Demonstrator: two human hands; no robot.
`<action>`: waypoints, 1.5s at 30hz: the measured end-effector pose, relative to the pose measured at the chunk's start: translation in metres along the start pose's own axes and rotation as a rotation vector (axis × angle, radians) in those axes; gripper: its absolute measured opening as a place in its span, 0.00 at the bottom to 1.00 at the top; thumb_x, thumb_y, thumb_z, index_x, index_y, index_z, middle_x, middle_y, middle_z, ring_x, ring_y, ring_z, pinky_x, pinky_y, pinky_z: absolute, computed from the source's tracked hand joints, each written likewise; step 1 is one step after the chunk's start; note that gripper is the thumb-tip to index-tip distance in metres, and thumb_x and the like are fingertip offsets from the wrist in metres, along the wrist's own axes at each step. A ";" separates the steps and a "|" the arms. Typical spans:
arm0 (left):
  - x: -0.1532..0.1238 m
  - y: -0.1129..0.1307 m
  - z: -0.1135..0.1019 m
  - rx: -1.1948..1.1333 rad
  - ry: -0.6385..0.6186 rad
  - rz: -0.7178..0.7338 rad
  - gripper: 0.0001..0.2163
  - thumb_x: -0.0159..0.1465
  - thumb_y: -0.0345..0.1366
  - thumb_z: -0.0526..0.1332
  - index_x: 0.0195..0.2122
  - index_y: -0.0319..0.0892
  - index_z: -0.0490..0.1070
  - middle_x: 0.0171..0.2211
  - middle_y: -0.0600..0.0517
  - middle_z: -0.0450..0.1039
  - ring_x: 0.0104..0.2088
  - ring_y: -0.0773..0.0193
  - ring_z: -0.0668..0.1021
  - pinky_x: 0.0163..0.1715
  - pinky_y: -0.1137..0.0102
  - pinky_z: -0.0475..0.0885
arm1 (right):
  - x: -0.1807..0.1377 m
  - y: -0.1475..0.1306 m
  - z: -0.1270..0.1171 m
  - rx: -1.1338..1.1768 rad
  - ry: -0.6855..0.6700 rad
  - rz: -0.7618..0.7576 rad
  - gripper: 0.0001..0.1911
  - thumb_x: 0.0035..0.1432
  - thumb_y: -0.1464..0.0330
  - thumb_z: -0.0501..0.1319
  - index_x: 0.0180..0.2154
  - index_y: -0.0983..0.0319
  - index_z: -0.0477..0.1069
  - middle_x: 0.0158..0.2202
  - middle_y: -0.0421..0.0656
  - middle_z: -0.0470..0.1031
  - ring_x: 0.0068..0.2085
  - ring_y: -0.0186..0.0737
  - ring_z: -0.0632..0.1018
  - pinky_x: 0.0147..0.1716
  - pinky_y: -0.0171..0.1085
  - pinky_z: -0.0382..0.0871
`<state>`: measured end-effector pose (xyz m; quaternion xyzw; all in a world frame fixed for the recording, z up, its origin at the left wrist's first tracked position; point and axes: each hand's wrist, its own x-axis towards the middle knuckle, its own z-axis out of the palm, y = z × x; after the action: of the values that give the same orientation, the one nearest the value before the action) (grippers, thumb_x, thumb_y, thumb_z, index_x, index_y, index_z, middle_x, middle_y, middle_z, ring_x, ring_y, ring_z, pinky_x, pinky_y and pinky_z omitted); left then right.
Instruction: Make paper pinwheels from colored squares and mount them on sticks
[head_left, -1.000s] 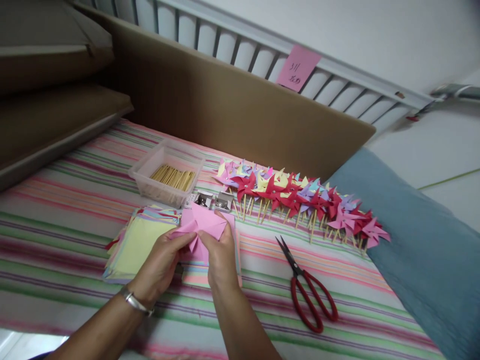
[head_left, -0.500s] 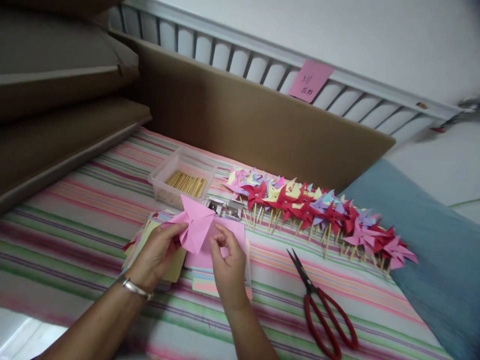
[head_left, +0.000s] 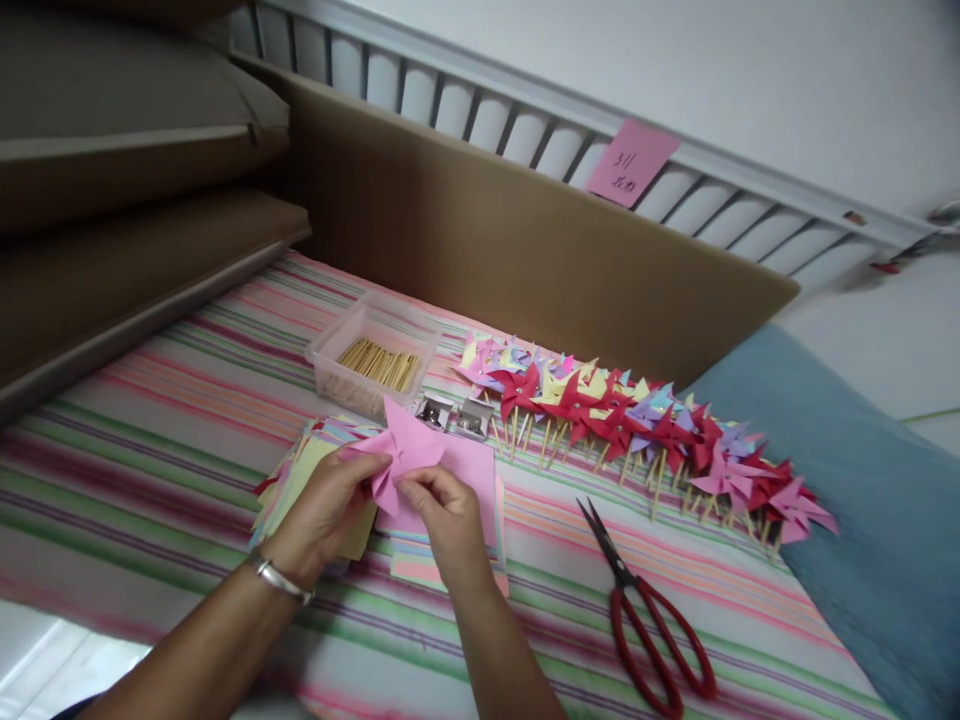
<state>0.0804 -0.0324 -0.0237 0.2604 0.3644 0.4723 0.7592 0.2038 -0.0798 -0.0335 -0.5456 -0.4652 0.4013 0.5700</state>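
A pink paper pinwheel [head_left: 409, 440], its corners folded toward the middle, is held up over the paper stacks. My left hand [head_left: 334, 505] pinches it from the left, thumb near its centre. From the right, my right hand [head_left: 446, 515] grips its lower right part between thumb and fingers. Beneath it lies a stack of square paper [head_left: 476, 490] with a pink sheet on top. Another stack of coloured paper [head_left: 307, 480], yellow uppermost, is partly hidden by my left hand. No stick shows on the held pinwheel.
Behind stands a clear plastic box [head_left: 337, 375] of short wooden sticks [head_left: 379, 365]. Two small boxes of metal fasteners [head_left: 454, 415] sit beside it. Finished pinwheels [head_left: 622, 410] crowd the right side. Red-handled scissors [head_left: 626, 580] lie open on the striped cloth [head_left: 180, 480]. A cardboard panel [head_left: 525, 240] rises behind.
My right hand has moved in and now grips the pinwheel's lower right part; before, it was apart from it. The view has shifted slightly.
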 end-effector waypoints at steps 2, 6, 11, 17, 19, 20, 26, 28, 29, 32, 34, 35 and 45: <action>-0.003 -0.003 0.006 0.009 -0.020 0.006 0.06 0.46 0.29 0.67 0.18 0.37 0.71 0.16 0.56 0.68 0.19 0.71 0.67 0.21 0.76 0.62 | 0.000 -0.002 0.001 0.049 0.031 0.080 0.05 0.48 0.68 0.65 0.25 0.63 0.76 0.24 0.39 0.72 0.27 0.34 0.70 0.30 0.33 0.65; -0.005 -0.012 0.012 0.059 -0.037 0.029 0.04 0.47 0.29 0.66 0.19 0.38 0.70 0.17 0.57 0.68 0.20 0.71 0.67 0.22 0.75 0.62 | -0.001 -0.007 0.000 0.120 0.107 0.149 0.08 0.46 0.66 0.67 0.23 0.64 0.73 0.22 0.38 0.70 0.25 0.32 0.68 0.28 0.32 0.63; -0.001 -0.025 0.006 0.109 -0.038 0.028 0.04 0.48 0.31 0.66 0.26 0.39 0.74 0.20 0.56 0.70 0.24 0.67 0.71 0.27 0.74 0.64 | 0.000 -0.009 -0.003 0.153 0.152 0.206 0.09 0.45 0.66 0.67 0.22 0.65 0.72 0.20 0.37 0.69 0.24 0.31 0.67 0.26 0.31 0.61; 0.000 -0.029 0.006 0.124 -0.015 0.023 0.08 0.48 0.33 0.68 0.30 0.38 0.75 0.24 0.53 0.73 0.27 0.67 0.72 0.29 0.74 0.64 | 0.000 -0.008 -0.003 0.145 0.202 0.199 0.09 0.46 0.65 0.66 0.22 0.65 0.71 0.19 0.36 0.67 0.23 0.31 0.65 0.24 0.31 0.59; -0.001 -0.029 0.008 0.115 -0.016 0.017 0.09 0.48 0.33 0.69 0.30 0.38 0.75 0.24 0.54 0.73 0.27 0.68 0.72 0.29 0.74 0.64 | 0.001 -0.007 -0.002 0.130 0.219 0.191 0.10 0.45 0.65 0.66 0.21 0.64 0.71 0.18 0.35 0.66 0.22 0.31 0.65 0.24 0.31 0.59; -0.002 -0.029 0.009 0.110 -0.017 0.019 0.08 0.48 0.33 0.69 0.30 0.38 0.75 0.24 0.54 0.73 0.27 0.68 0.71 0.29 0.74 0.64 | 0.001 -0.006 -0.002 0.125 0.230 0.190 0.10 0.45 0.64 0.66 0.21 0.64 0.70 0.18 0.35 0.66 0.22 0.31 0.65 0.24 0.31 0.59; -0.005 -0.029 0.011 0.087 -0.013 0.022 0.09 0.47 0.33 0.70 0.29 0.39 0.76 0.24 0.55 0.73 0.25 0.70 0.71 0.28 0.76 0.64 | 0.002 -0.006 -0.001 0.055 0.279 0.182 0.09 0.45 0.65 0.64 0.21 0.64 0.70 0.18 0.36 0.67 0.22 0.32 0.65 0.23 0.31 0.60; -0.006 -0.029 0.011 0.091 -0.012 0.021 0.08 0.47 0.33 0.70 0.29 0.40 0.76 0.24 0.55 0.74 0.26 0.70 0.71 0.29 0.76 0.64 | 0.002 -0.007 0.000 0.028 0.279 0.185 0.09 0.46 0.66 0.64 0.20 0.64 0.69 0.18 0.35 0.65 0.22 0.32 0.65 0.24 0.31 0.60; -0.006 -0.029 0.011 0.098 -0.013 0.021 0.08 0.47 0.33 0.70 0.29 0.40 0.76 0.25 0.55 0.74 0.26 0.70 0.71 0.29 0.76 0.64 | 0.001 -0.007 0.000 0.021 0.274 0.186 0.08 0.46 0.66 0.63 0.20 0.63 0.69 0.18 0.35 0.65 0.23 0.32 0.65 0.24 0.32 0.60; -0.005 -0.029 0.010 0.114 -0.016 0.016 0.07 0.47 0.34 0.69 0.28 0.39 0.76 0.25 0.54 0.74 0.26 0.68 0.72 0.29 0.75 0.65 | 0.001 -0.006 0.000 0.028 0.263 0.182 0.09 0.46 0.66 0.63 0.21 0.63 0.69 0.18 0.35 0.65 0.23 0.32 0.65 0.24 0.32 0.60; -0.004 -0.030 0.009 0.112 -0.019 0.017 0.07 0.47 0.34 0.69 0.28 0.39 0.76 0.24 0.54 0.74 0.27 0.67 0.72 0.30 0.74 0.65 | 0.000 -0.005 0.000 0.039 0.254 0.178 0.09 0.46 0.65 0.64 0.21 0.63 0.69 0.18 0.35 0.65 0.23 0.32 0.65 0.24 0.32 0.60; -0.003 -0.030 0.008 0.110 -0.021 0.022 0.08 0.47 0.34 0.69 0.28 0.39 0.76 0.24 0.53 0.74 0.28 0.66 0.73 0.30 0.73 0.65 | 0.000 -0.005 0.000 0.042 0.249 0.180 0.09 0.46 0.65 0.64 0.21 0.63 0.69 0.18 0.35 0.65 0.23 0.32 0.65 0.24 0.32 0.60; -0.002 -0.025 0.007 0.095 -0.067 0.059 0.06 0.50 0.30 0.65 0.30 0.39 0.76 0.26 0.52 0.75 0.29 0.65 0.73 0.34 0.71 0.67 | -0.001 -0.014 -0.008 0.005 0.153 0.219 0.08 0.47 0.65 0.63 0.25 0.64 0.71 0.22 0.38 0.69 0.25 0.34 0.69 0.26 0.32 0.62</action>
<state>0.0991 -0.0453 -0.0374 0.3222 0.3529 0.4676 0.7436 0.2102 -0.0834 -0.0191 -0.6209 -0.3568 0.4195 0.5578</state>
